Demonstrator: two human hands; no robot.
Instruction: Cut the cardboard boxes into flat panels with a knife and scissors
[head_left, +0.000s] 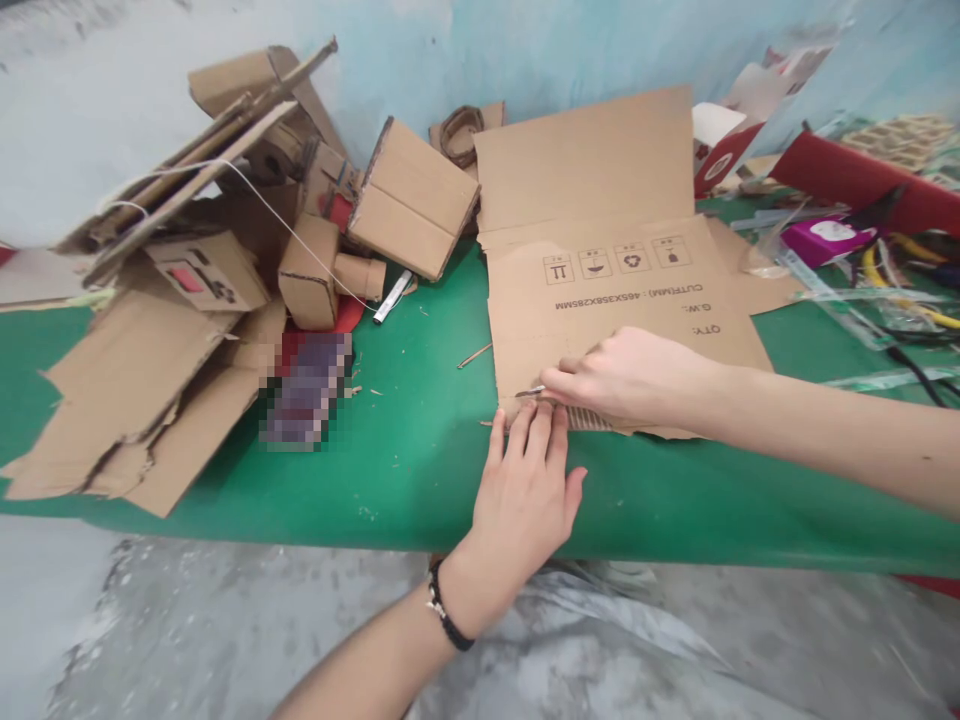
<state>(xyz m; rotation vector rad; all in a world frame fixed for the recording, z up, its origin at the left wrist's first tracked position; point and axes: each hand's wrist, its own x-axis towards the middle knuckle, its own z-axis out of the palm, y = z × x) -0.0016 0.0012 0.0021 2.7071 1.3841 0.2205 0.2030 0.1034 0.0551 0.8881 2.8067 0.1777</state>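
Cardboard sheet (622, 275) lies on green table (420, 490). Left hand (523, 490) flat, holding nothing, fingertips on sheet's near-left corner, most of sheet beyond them. Right hand (626, 375) grasps thin blade (531, 391) over sheet, tip just past left fingertips.

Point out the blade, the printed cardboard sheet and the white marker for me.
Blade (530, 391), head view: its exposed metal part.
Printed cardboard sheet (609, 286), head view: near the middle of its face.
White marker (392, 298), head view: mid-barrel.
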